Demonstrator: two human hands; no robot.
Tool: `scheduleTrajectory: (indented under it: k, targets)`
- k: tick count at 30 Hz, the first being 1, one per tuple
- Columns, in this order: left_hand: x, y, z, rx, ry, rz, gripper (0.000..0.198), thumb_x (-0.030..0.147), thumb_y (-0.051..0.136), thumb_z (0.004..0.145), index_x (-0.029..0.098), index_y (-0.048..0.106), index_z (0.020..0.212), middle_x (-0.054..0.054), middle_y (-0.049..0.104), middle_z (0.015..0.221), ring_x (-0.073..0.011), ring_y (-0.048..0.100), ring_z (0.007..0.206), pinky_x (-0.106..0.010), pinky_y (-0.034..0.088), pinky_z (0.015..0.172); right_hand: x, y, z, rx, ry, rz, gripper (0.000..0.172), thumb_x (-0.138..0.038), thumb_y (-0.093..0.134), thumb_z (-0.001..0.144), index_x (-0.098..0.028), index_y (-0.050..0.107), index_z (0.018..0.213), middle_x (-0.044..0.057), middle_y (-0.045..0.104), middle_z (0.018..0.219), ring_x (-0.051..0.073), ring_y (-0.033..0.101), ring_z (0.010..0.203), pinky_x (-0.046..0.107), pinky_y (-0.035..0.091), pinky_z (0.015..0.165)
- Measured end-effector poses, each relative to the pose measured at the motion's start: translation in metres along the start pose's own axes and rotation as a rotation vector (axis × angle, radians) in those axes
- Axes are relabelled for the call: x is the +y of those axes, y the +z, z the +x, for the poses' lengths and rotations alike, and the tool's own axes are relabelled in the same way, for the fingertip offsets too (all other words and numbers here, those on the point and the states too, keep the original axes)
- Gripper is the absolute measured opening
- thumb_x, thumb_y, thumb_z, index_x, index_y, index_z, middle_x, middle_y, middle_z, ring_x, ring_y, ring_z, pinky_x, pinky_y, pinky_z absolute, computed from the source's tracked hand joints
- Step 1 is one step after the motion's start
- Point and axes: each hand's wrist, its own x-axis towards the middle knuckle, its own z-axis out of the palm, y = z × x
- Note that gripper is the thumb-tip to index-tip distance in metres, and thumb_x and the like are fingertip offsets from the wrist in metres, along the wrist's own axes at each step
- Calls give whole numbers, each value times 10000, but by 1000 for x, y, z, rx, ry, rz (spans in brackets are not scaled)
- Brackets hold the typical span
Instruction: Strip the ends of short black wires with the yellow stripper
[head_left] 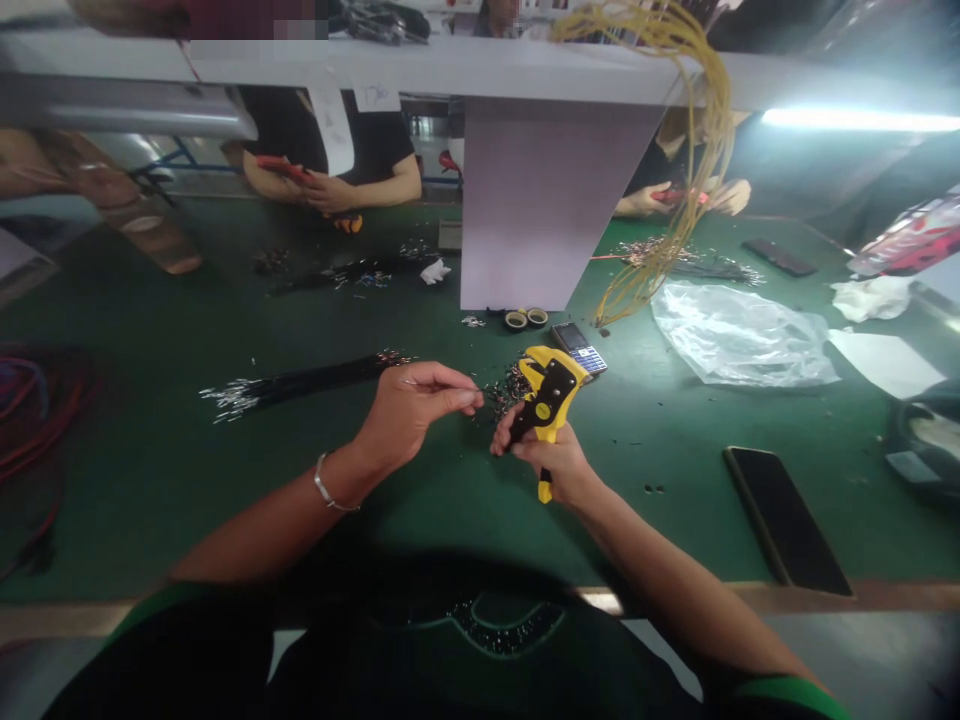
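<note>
— Black shirt with green trim fills the bottom of the view. What lies beyond it?

— A crowded green bench mat. Left of the hands lies a bundle of black wires with bare silver ends, and a heap of short wire ends sits just beyond them. Further out are a keypad phone, two rolls of tape and a black smartphone. A pale upright panel blocks the middle of the far side, with yellow wires hanging over it. Two co-workers' hands work on either side of it.

— And the person's arms?

— Both reach forward, hands close together. The left hand, a bracelet at its wrist, makes a narrow pinch on a thin wire.

— The right hand?

— Closed around the handle of a yellow wire stripper, whose head sits beside the heap of wire ends.

— Any containers?

— Only a crumpled clear plastic bag. I can't tell whether it holds anything.
</note>
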Motion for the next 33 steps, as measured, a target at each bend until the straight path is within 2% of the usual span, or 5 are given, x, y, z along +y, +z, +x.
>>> scheduleTrajectory:
  k: [10, 18, 24, 29, 33]
  targets:
    - [-2, -5, 9, 168, -8, 61, 54, 133, 752, 649, 163, 728, 687, -43, 721, 665, -152, 672, 615, -314, 546, 637, 26, -3, 1, 5, 167, -65, 342, -130, 700, 548, -171, 656, 884, 13, 687, 743, 196, 622, 661, 351, 486, 668]
    - [3, -13, 16, 254, 2, 20, 66, 141, 749, 625, 145, 715, 681, -47, 709, 663, -151, 667, 634, -328, 546, 673, 28, 1, -6, -98, 156, -93, 539, -157, 718, 570, -182, 639, 1103, 51, 685, 946, 220, 617, 858, 373, 469, 816]
    - [2, -18, 21, 316, 25, -16, 85, 120, 755, 591, 139, 714, 662, -39, 705, 663, -143, 658, 625, -316, 541, 658, 35, 3, -9, -21, 180, -48, 612, -77, 669, 527, -209, 614, 1122, 41, 686, 979, 230, 626, 901, 398, 471, 870]
    - [-5, -14, 18, 286, -30, 20, 63, 138, 746, 605, 134, 711, 657, -46, 701, 648, -143, 649, 620, -317, 536, 663, 24, 9, -12, 40, 161, -110, 612, -95, 593, 538, -192, 600, 1142, 41, 690, 915, 223, 629, 797, 366, 479, 747]
    - [-12, -2, 8, 184, -129, 74, 70, 149, 742, 611, 135, 720, 676, -55, 709, 670, -153, 653, 649, -319, 534, 677, 15, 7, -9, 54, 113, -84, 631, -90, 550, 513, -185, 591, 1135, 41, 688, 899, 234, 630, 789, 394, 475, 775]
